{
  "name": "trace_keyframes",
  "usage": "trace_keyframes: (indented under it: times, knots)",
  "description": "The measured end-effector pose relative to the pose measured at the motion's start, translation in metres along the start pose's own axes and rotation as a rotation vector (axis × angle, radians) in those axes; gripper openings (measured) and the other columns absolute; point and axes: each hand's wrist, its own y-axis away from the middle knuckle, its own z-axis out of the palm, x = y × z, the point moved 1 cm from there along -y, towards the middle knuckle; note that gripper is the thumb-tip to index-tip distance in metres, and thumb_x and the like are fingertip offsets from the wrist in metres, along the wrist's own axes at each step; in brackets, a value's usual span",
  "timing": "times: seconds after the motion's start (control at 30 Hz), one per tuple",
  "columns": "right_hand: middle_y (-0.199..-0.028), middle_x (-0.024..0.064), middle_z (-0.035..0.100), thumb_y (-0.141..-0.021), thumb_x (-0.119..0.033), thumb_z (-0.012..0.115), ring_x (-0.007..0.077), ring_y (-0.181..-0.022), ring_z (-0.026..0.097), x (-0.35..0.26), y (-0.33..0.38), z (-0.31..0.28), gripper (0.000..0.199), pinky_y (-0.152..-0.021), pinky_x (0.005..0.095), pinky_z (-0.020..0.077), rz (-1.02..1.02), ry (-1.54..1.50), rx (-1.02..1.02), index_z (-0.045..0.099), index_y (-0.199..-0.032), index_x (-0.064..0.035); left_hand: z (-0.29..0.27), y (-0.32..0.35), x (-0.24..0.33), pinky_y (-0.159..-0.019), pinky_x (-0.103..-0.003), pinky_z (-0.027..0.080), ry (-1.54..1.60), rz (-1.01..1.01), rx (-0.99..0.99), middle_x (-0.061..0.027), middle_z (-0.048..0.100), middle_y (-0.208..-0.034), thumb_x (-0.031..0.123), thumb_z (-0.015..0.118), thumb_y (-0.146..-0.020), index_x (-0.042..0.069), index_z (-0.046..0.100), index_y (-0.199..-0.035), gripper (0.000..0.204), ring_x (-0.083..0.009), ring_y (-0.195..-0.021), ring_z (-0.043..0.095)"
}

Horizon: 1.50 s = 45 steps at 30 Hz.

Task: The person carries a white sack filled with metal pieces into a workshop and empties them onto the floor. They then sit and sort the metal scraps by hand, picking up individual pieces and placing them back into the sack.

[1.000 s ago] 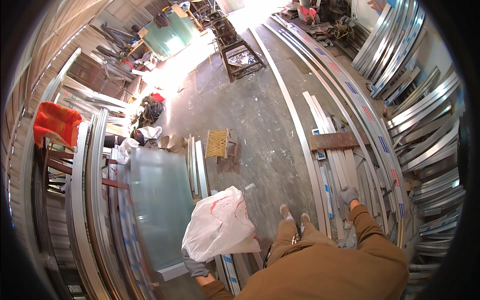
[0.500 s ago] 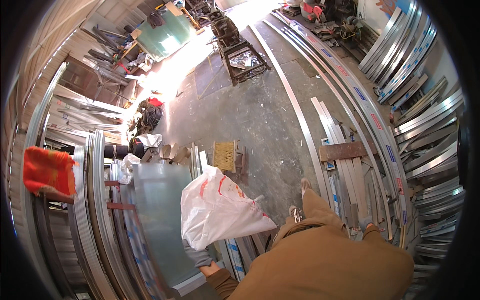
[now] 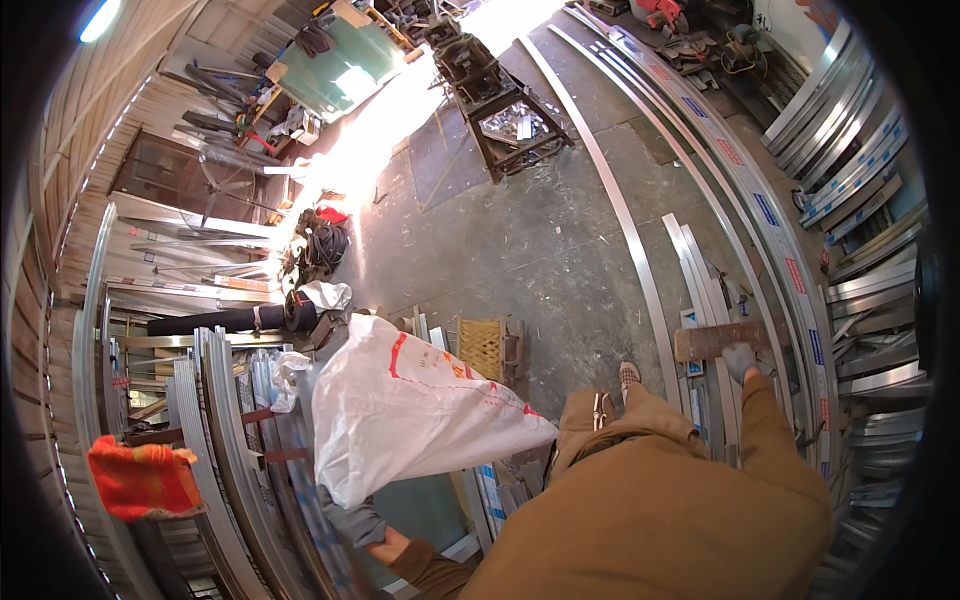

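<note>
My left hand [image 3: 357, 520], in a grey glove, is closed on the lower left edge of a large white woven sack [image 3: 410, 415] with red print. The sack hangs spread out at my left, and its folds hide part of the fingers. Farther right, my gloved right hand [image 3: 740, 360] hangs at the end of a stretched arm, over the right part of a brown board [image 3: 705, 342] lying across metal profiles. It looks small and slightly blurred, and I cannot make out whether the fingers are closed or touch the board.
Long metal strips [image 3: 610, 190] run along the floor at right. Stacked profiles [image 3: 215, 420] and an orange cloth [image 3: 145, 477] are at left. A glass sheet [image 3: 415, 515] leans behind the sack. A small stool with a woven yellow seat [image 3: 482, 348] and a dark metal stand [image 3: 490, 100] stand ahead.
The sack and my left hand have shifted left, and the sack looks larger. My right hand has moved up toward the brown board. The whole view has turned and shifted slightly.
</note>
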Motion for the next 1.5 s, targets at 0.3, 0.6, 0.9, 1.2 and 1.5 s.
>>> trace_keyframes:
  times: [0.3,0.6,0.9,1.2,1.5]
  knots:
    - [-0.100,0.0204,0.075,-0.093,-0.028,0.062,0.0329,-0.093,0.073,-0.161,-0.181,-0.075,0.033,-0.082,0.0400,0.0558,0.282,-0.526,-0.216,0.074,-0.107,-0.0001,0.111,-0.113,0.071,-0.105,-0.037,0.050,-0.176,0.232,-0.039,-0.0176,0.060,-0.140,0.006,0.071,-0.090,-0.003,0.050,-0.145,0.059,-0.0244,-0.122,0.060]
    - [-0.122,0.0221,0.071,-0.096,-0.031,0.063,0.0370,-0.112,0.069,-0.125,-0.177,0.017,0.041,-0.092,0.0443,0.0537,0.867,-0.906,-0.536,0.071,-0.120,0.0011,0.223,-0.235,0.104,-0.107,-0.037,0.047,-0.271,0.322,-0.107,-0.0184,0.058,-0.142,0.018,0.056,-0.102,-0.004,0.049,-0.146,0.049,-0.0285,-0.124,0.060]
    - [-0.128,0.0184,0.070,-0.098,-0.037,0.061,0.0393,-0.123,0.063,-0.169,-0.292,0.011,0.046,-0.098,0.0480,0.0514,0.723,-0.382,-0.640,0.069,-0.122,0.0003,0.321,-0.337,0.109,-0.098,-0.041,0.054,0.023,0.141,-0.083,-0.0211,0.058,-0.139,0.011,0.047,-0.104,-0.002,0.049,-0.145,0.043,-0.0299,-0.116,0.063]
    - [-0.098,0.0193,0.075,-0.094,-0.024,0.058,0.0229,-0.091,0.071,-0.359,-0.592,-0.134,0.033,-0.082,0.0402,0.0542,0.156,-0.507,-0.196,0.072,-0.108,0.0026,0.401,-0.424,0.066,-0.093,-0.039,0.056,0.161,-0.092,0.012,-0.0164,0.061,-0.136,0.018,0.047,-0.106,-0.002,0.055,-0.141,0.040,-0.0264,-0.112,0.065]
    - [-0.082,0.0120,0.072,-0.094,-0.025,0.062,0.0161,-0.078,0.064,-0.477,-0.658,-0.137,0.030,-0.074,0.0382,0.0522,0.193,-0.553,-0.186,0.074,-0.103,0.0014,0.502,-0.533,-0.026,-0.097,-0.043,0.055,0.283,-0.220,-0.078,-0.0162,0.060,-0.137,0.029,0.053,-0.104,0.002,0.056,-0.139,0.044,-0.0304,-0.115,0.063]
